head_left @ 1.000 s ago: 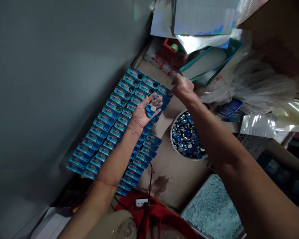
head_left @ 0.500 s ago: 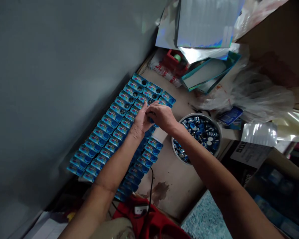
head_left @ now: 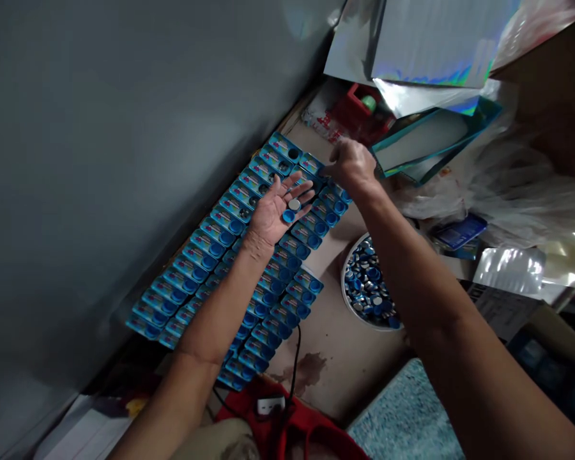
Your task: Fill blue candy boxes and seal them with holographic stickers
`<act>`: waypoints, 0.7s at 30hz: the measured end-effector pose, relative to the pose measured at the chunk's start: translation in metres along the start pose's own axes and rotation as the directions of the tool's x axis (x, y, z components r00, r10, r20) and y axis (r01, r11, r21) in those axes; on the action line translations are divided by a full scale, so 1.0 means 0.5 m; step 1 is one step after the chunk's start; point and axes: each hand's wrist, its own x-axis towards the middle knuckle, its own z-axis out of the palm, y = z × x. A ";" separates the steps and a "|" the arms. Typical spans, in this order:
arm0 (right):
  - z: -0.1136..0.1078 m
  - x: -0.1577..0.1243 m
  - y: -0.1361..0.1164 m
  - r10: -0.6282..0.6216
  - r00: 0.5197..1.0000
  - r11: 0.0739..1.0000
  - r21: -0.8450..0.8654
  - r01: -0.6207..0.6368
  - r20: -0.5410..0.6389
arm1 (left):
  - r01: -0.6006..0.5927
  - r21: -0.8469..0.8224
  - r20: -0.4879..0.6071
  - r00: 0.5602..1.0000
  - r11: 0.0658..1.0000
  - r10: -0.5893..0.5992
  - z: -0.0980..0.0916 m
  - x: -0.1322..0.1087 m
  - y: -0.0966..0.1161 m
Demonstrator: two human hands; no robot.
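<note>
My left hand (head_left: 282, 207) lies palm up over the cards with its fingers loosely spread, holding a silver disc (head_left: 294, 204) and a blue disc (head_left: 288, 216) on the fingers. My right hand (head_left: 351, 167) is closed, fingertips pinched down at the upper right end of the card rows; whatever they hold is hidden. Rows of small blue printed cards (head_left: 204, 243) lie overlapping beneath both hands. Many show a blue round piece at one end; several near the top show a dark round spot instead. A round tub (head_left: 344, 291) full of blue and silver discs stands below my right forearm, partly covered by it.
A grey wall (head_left: 124, 128) borders the table on the left. Behind my right hand are a red container (head_left: 354, 105) and a teal open box (head_left: 436, 137). Clear plastic bags (head_left: 522, 185) crowd the right. A black cable (head_left: 297, 351) crosses the table (head_left: 330, 358) near the front.
The hands were together above the cards and have come apart. My left hand has opened palm up, showing the discs; my right hand has moved up and right.
</note>
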 end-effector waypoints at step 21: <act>-0.023 -0.344 -0.174 -0.402 0.880 0.904 0.265 0.336 0.255 | -0.114 0.027 -0.079 0.990 0.993 0.116 -0.018 -0.062 -0.027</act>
